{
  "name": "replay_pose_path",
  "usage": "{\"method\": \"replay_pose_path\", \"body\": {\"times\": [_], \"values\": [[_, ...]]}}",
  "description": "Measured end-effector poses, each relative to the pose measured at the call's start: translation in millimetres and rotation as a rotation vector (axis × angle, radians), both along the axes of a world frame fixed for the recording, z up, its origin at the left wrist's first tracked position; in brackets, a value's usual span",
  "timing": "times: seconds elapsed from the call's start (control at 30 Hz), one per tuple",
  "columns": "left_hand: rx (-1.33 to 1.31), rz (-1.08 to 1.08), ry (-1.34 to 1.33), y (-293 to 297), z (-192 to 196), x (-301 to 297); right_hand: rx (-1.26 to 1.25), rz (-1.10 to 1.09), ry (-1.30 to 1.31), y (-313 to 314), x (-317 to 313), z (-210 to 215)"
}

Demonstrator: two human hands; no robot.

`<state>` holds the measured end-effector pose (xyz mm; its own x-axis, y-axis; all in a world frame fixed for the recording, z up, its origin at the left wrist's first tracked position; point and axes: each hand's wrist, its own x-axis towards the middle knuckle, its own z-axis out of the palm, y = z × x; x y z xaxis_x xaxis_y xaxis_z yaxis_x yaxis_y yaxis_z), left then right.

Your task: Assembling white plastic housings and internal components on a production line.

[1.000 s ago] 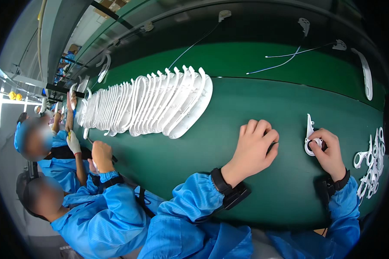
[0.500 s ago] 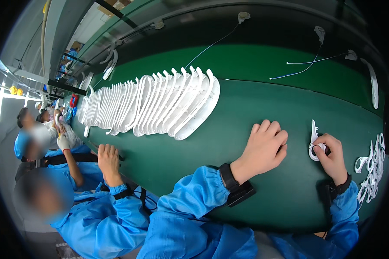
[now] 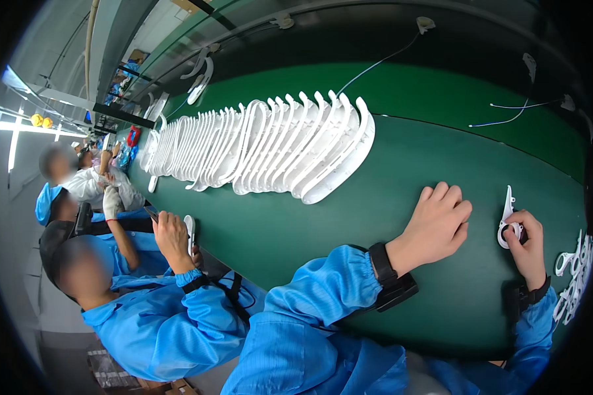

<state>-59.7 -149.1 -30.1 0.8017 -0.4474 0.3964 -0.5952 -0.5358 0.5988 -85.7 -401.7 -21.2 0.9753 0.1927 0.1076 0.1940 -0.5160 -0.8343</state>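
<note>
My right hand pinches a small white plastic part against the green belt, near the belt's right end, with a heap of like pieces just beside my wrist. My left hand rests knuckles-curled and holding nothing on bare belt, well apart from the long row of white curved frames. A co-worker's hand holds a white piece at the near edge.

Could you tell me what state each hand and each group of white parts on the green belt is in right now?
left hand: empty, resting on the green belt.
right hand: gripping a small white part.
row of curved white parts: overlapping, lying on the belt.
pile of small white parts: loose, beside the right wrist.
</note>
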Motion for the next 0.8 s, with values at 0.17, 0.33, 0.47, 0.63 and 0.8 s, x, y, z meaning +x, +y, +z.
{"method": "replay_pose_path", "body": {"times": [0.17,0.33,0.47,0.63,0.8], "values": [[-0.011,-0.002,0.000,0.9,-0.3,-1.1,0.001,-0.040,0.048,-2.6,0.0,-4.3],[-0.025,-0.003,-0.003,1.2,-2.7,-1.1,-0.028,-0.040,0.007,-0.5,-0.5,-3.1],[-0.028,-0.003,-0.007,2.7,-2.0,-0.2,-0.007,-0.041,0.040,1.0,-1.3,-2.8],[-0.031,0.004,-0.013,1.4,-3.0,-1.1,-0.029,-0.020,0.011,-0.2,-2.2,-3.5],[-0.032,0.001,-0.004,-0.1,-3.6,-1.7,0.006,-0.036,0.040,-1.8,-3.2,-5.4]]}}
